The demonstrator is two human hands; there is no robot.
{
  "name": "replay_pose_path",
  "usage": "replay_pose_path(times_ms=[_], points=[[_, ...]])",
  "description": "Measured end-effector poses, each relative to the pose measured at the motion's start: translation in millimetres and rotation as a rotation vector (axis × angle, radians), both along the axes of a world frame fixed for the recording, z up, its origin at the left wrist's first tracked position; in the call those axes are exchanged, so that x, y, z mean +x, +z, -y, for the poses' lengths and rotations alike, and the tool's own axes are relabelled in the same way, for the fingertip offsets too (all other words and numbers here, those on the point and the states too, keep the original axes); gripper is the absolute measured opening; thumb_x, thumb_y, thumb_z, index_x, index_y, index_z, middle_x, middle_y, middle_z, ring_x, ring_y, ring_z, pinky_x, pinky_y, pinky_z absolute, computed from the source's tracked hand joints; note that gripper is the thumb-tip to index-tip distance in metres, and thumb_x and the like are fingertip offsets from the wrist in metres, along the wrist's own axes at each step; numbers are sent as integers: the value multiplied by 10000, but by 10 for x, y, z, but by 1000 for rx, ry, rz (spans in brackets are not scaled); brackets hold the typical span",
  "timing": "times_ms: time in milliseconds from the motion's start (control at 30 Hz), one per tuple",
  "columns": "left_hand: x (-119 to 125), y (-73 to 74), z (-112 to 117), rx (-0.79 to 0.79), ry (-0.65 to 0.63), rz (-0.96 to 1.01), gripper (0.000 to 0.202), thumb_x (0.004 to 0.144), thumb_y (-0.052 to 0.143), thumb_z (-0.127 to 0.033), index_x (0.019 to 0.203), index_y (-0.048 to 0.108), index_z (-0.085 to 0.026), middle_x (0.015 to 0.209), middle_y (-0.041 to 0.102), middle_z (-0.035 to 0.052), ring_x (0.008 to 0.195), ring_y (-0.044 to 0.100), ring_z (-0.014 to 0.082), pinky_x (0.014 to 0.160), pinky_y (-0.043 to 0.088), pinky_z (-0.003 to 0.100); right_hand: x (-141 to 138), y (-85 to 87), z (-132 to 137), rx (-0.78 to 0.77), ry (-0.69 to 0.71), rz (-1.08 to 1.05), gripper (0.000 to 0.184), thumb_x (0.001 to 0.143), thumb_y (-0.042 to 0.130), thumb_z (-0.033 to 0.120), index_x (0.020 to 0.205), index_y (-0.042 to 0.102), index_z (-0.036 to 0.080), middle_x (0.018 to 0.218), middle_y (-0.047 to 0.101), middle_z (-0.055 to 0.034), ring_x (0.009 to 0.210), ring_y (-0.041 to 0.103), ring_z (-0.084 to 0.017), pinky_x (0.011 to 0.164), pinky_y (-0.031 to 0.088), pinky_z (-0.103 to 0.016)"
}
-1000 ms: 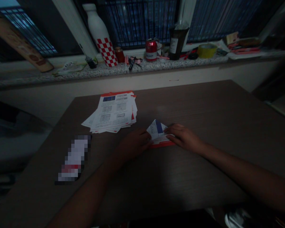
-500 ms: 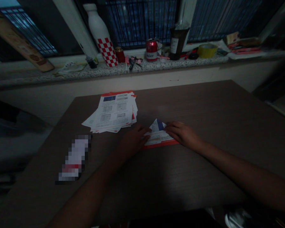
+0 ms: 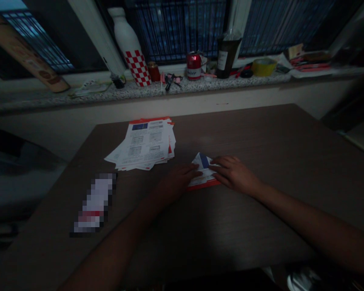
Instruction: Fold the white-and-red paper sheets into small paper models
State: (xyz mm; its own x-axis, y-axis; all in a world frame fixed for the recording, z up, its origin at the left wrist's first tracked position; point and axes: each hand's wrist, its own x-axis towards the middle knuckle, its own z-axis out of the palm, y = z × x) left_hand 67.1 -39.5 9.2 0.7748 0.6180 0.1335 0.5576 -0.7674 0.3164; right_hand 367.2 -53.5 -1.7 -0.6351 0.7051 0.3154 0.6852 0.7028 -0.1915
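Head view: folded flyer (image 3: pixel 202 171) tip away, base crosswise, open hands (image 3: pixel 235 174) pressing its sides

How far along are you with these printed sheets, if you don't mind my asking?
One sheet looks partly done: the folded leaflet lies on the table with its edges angled in. In hand, your left hand and right hand press on it. Left: the loose stack of printed sheets appears unfolded.

Dk wood table (image 3: pixel 245 133), flyer stack (image 3: pixel 142 143), folded sheet (image 3: pixel 202 166), blurred obj (image 3: pixel 94 204)
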Motion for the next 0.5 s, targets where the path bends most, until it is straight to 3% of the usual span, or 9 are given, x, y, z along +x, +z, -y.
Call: replay_pose_path(times_ms=[233,300,433,500], points=[[48,105,141,20,10,-49,433,1075,590,-375,1500,614,-294,1479,626,114,1299,613,317,1110,497,538,8,-21,7,34,2,28,483,1081,586,365,1543,574,223,1621,543,-150,1531,452,-365,1249,363,-648],[60,78,159,19,17,-28,443,1071,598,-432,1491,621,-290,1499,611,119,1351,585,323,1142,478,547,10,-32,4,24,7,20,512,1079,591,368,1567,546,220,1657,498,-156,1558,416,-367,1259,352,-656],[61,28,155,0,-38,-13,490,1084,571,-456,1543,556,-284,1681,455,101,1562,406,302,1292,314,564,23,-37,-8,-2,28,-33,576,1067,611,372,1617,479,263,1691,451,-144,1573,399,-361,1263,350,-669],[64,33,164,-13,-36,-39,513,1097,539,-469,1571,523,-273,1690,445,109,1572,401,289,1305,291,560,33,-15,-10,-10,32,-41,586,1070,607,375,1627,462,266,1695,445,-143,1575,398,-354,1268,347,-660]])
